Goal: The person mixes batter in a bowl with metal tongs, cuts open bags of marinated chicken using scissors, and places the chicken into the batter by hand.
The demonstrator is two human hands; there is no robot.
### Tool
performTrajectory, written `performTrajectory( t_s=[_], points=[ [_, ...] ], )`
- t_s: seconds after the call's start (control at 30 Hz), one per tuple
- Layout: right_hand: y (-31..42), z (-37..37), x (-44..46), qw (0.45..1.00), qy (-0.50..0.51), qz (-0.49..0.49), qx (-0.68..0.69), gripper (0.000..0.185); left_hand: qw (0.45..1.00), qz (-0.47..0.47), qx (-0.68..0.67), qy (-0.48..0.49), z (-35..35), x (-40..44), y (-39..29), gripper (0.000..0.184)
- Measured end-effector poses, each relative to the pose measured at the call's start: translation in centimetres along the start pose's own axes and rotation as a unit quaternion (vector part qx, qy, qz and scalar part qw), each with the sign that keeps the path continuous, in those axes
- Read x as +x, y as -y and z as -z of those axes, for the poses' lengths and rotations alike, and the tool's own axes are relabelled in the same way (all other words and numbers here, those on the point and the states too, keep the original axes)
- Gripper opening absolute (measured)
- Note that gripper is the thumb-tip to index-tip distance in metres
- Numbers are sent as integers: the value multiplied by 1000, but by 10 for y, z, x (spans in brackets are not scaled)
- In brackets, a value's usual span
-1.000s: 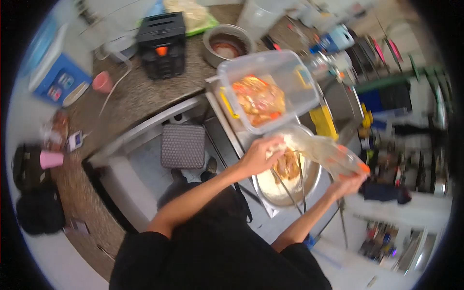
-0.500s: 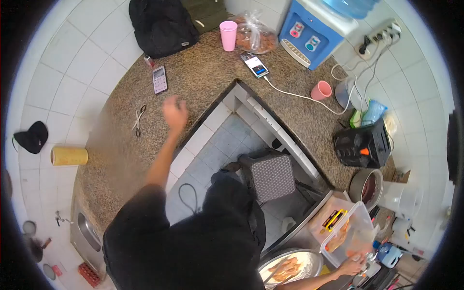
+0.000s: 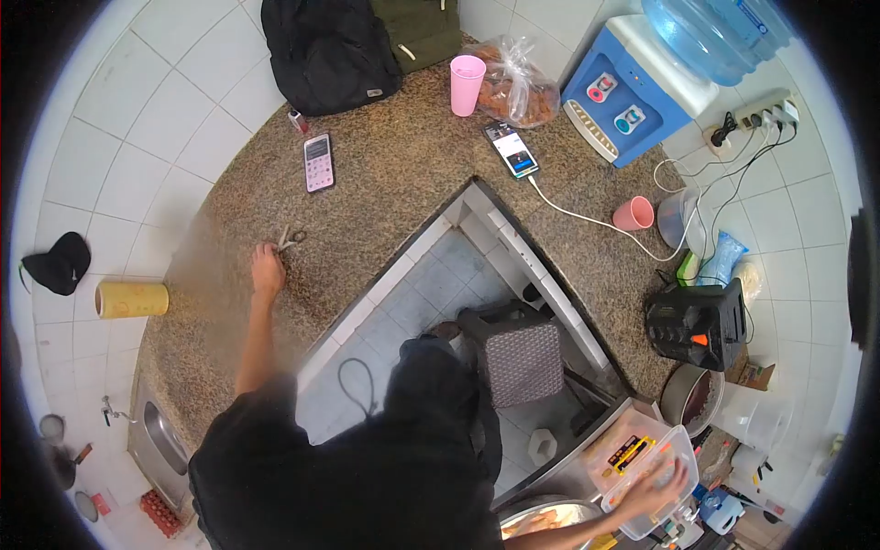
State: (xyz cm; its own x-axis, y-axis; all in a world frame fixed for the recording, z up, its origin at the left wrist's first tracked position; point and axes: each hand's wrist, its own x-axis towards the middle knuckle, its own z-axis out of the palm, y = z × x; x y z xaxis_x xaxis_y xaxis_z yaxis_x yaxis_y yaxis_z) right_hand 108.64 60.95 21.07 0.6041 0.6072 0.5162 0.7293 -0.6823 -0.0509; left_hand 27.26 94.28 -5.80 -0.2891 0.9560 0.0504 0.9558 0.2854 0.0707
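Observation:
My left hand (image 3: 268, 271) is at the left side of the granite counter, its fingers closed on the scissors (image 3: 291, 238), which lie partly beyond the fingertips. On the right, my right hand (image 3: 653, 488) is over the clear plastic tub (image 3: 689, 449), with the fingers stretched out and slightly blurred. I cannot tell whether they touch the tub's wall. Near that forearm is a metal bowl (image 3: 594, 513) with pale powder and orange-coloured pieces. A yellow-and-black packet (image 3: 629, 453) lies beside the tub.
The counter (image 3: 385, 192) carries a phone (image 3: 318, 163), a charging phone (image 3: 511, 149), pink cups (image 3: 467, 87), a bagged brown food (image 3: 518, 92) and a water dispenser (image 3: 632, 87). A stool (image 3: 521, 362) stands below. At left are a yellow roll (image 3: 133, 300) and a sink (image 3: 165, 438).
My left hand has moved left and down to the scissors, which have turned and shifted right. My right hand has moved from the items beyond the tub to over it. The view has shifted.

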Motion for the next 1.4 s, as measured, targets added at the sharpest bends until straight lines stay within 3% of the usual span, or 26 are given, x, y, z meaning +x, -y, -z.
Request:
performTrajectory(
  t_s=[0.2,0.27,0.33,0.37,0.4,0.47,0.57,0.67,0.77,0.97,1.23,1.33,1.4],
  points=[
    [242,-60,1,947,143,130,258,26,992,-105,0,64,54,7,-30,19],
    [306,-75,-11,882,242,182,362,28,984,-120,-65,118,69,12,-42,18],
    [374,-72,-27,794,329,221,461,29,975,-127,-166,81,75,9,-63,19],
    [400,-78,-41,759,343,256,490,35,966,-130,-215,61,79,8,-80,20],
    [422,-83,-54,722,357,290,517,40,955,-83,-268,101,97,2,-108,20],
    [458,-81,-73,664,389,338,541,69,928,-28,-346,140,124,-19,-166,20],
    [484,-76,-85,677,370,397,497,99,871,-21,-465,157,115,-60,-224,17],
    [476,-88,-94,724,367,397,429,116,832,20,-520,194,123,-95,-268,19],
    [460,-90,-84,731,378,385,418,118,821,17,-533,203,118,-105,-284,21],
    [439,-100,-85,727,441,268,452,110,827,-75,-484,274,112,-90,-291,25],
    [425,-101,-86,775,408,249,413,99,807,-118,-436,379,128,-80,-302,36],
    [420,-96,-85,782,409,236,407,98,776,-143,-465,401,139,-80,-303,42],
    [410,-95,-83,777,437,201,407,96,712,-93,-512,472,139,-80,-303,42]
  ],
)
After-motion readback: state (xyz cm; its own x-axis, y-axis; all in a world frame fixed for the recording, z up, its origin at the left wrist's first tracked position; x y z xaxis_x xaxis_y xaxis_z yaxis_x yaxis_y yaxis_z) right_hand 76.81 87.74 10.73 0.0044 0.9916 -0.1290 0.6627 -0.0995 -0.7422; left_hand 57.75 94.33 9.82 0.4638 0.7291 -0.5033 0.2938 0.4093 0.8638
